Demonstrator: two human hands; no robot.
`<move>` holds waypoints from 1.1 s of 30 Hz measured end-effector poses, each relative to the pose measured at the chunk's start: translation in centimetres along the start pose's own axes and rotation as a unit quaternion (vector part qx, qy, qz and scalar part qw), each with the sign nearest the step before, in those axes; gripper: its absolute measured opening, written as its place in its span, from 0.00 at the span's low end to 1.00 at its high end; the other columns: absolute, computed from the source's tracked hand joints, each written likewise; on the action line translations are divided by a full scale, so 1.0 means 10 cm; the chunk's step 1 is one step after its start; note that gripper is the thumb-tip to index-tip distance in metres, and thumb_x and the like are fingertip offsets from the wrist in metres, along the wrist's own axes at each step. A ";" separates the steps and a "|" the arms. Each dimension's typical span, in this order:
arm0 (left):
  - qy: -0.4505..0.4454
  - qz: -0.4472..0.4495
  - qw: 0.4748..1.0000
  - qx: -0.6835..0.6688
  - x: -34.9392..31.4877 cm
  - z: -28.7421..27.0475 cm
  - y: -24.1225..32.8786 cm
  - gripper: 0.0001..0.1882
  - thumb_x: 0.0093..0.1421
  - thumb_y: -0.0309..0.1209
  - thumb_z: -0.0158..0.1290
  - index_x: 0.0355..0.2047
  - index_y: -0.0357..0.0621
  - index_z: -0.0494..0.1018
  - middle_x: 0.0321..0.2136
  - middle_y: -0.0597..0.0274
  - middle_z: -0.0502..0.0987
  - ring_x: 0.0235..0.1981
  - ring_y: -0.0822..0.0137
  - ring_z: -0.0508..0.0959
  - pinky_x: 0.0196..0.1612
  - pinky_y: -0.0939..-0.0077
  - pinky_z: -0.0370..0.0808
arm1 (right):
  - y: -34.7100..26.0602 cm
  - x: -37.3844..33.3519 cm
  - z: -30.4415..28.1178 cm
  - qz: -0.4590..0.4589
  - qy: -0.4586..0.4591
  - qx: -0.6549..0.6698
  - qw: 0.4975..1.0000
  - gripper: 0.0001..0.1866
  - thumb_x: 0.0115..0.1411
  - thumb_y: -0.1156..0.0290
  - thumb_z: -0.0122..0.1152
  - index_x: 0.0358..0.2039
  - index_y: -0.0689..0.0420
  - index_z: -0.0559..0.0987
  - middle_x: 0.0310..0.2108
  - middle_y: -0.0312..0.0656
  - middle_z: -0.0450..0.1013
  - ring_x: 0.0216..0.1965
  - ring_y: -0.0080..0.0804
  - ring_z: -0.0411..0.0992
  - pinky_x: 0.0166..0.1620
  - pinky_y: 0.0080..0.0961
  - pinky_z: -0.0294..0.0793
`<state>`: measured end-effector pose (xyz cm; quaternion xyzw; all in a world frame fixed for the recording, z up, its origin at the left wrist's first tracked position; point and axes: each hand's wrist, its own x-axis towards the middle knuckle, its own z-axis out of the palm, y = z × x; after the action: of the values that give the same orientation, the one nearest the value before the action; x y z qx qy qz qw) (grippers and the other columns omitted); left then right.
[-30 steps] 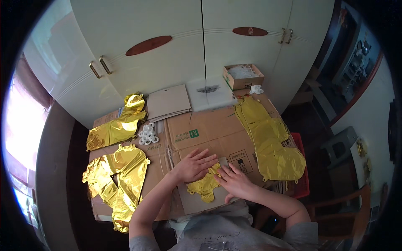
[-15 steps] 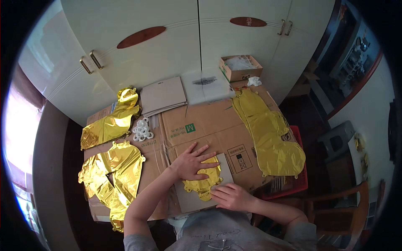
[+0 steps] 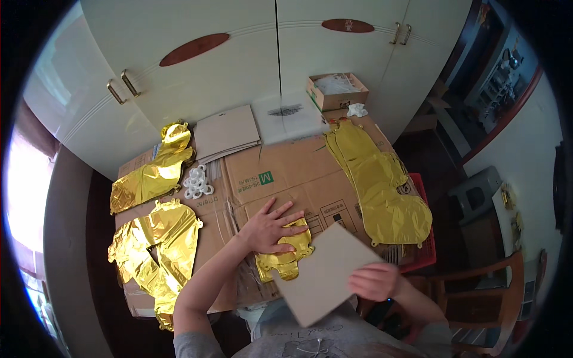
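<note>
My left hand (image 3: pixel 264 231) lies flat with fingers spread, pressing a folded gold foil balloon (image 3: pixel 284 260) against the cardboard-covered table (image 3: pixel 280 170). A grey-beige cardboard sheet (image 3: pixel 328 271) is gripped at its right edge by my right hand (image 3: pixel 375 281), fingers on top and thumb hidden. The sheet is turned at an angle near my body. Its upper left edge meets the balloon's lower lobe, which seems to overlap it slightly.
Flat gold balloons (image 3: pixel 173 230) lie at the left, with more gold balloons (image 3: pixel 382 191) stacked at the right. White rings (image 3: pixel 197 182), cardboard sheets (image 3: pixel 227 132) and an open box (image 3: pixel 337 90) of clear plastic pieces stand farther back. A red basket (image 3: pixel 427 256) and wooden chair (image 3: pixel 483 277) are at the right.
My right hand has drawn the cardboard sheet rightward and turned it, mostly out from under the balloon. My left hand stays pressed on the balloon.
</note>
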<state>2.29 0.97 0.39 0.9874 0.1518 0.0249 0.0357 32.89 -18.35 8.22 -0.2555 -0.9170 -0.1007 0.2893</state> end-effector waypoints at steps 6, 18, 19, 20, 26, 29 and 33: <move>-0.003 -0.002 1.000 0.015 0.00 -0.04 0.03 0.33 0.65 0.63 0.36 0.68 0.71 0.57 0.69 0.72 0.55 0.71 0.52 0.51 0.69 0.38 0.40 | 0.47 -0.49 -0.39 0.161 0.117 -0.178 0.964 0.02 0.54 0.74 0.64 0.29 0.55 0.82 0.37 0.37 0.79 0.41 0.36 0.79 0.42 0.34 0.80; -0.003 0.016 1.000 -0.009 0.01 -0.03 0.00 0.31 0.66 0.59 0.35 0.69 0.72 0.55 0.69 0.75 0.55 0.72 0.56 0.48 0.70 0.41 0.39 | 0.78 -0.44 0.39 0.253 -0.069 -0.053 0.964 0.09 0.52 0.75 0.58 0.35 0.55 0.81 0.43 0.37 0.79 0.50 0.37 0.74 0.58 0.45 0.69; -0.002 0.018 1.000 -0.008 0.02 -0.05 0.00 0.31 0.67 0.59 0.35 0.68 0.73 0.55 0.69 0.75 0.55 0.72 0.56 0.48 0.70 0.41 0.39 | 0.71 -0.30 0.43 0.253 -0.060 -0.016 0.965 0.09 0.52 0.74 0.60 0.35 0.54 0.81 0.42 0.36 0.78 0.49 0.36 0.74 0.56 0.43 0.70; -0.002 0.021 1.000 -0.008 0.01 -0.06 0.01 0.31 0.67 0.59 0.35 0.68 0.73 0.55 0.69 0.75 0.55 0.72 0.56 0.48 0.70 0.41 0.39 | 0.61 -0.11 0.51 0.255 -0.051 0.021 0.965 0.09 0.52 0.72 0.61 0.35 0.54 0.81 0.42 0.36 0.78 0.47 0.35 0.74 0.55 0.41 0.70; -0.005 0.009 1.000 0.001 0.00 0.00 0.00 0.28 0.66 0.52 0.38 0.67 0.73 0.58 0.69 0.77 0.55 0.72 0.57 0.47 0.71 0.42 0.38 | 0.08 0.70 1.12 0.187 -0.125 0.131 0.965 0.24 0.46 0.55 0.72 0.42 0.51 0.80 0.40 0.33 0.73 0.45 0.32 0.71 0.50 0.35 0.68; 0.003 0.014 1.000 -0.016 0.00 0.03 -0.01 0.27 0.67 0.48 0.38 0.67 0.73 0.59 0.69 0.79 0.55 0.72 0.59 0.46 0.72 0.44 0.37 | 0.01 0.74 1.31 0.195 -0.141 0.113 0.964 0.27 0.43 0.51 0.73 0.42 0.50 0.79 0.42 0.32 0.70 0.47 0.31 0.68 0.50 0.34 0.68; 0.003 0.006 0.999 -0.032 -0.01 0.05 -0.02 0.26 0.68 0.48 0.37 0.67 0.72 0.59 0.69 0.80 0.55 0.73 0.59 0.45 0.72 0.45 0.36 | -0.01 0.75 1.40 0.218 -0.122 0.114 0.961 0.24 0.44 0.52 0.73 0.41 0.49 0.79 0.40 0.32 0.70 0.46 0.31 0.68 0.49 0.34 0.68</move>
<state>2.20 1.11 -0.09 0.9866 0.1451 0.0334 0.0669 20.86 -10.65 1.24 -0.4252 -0.8726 0.1023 0.2174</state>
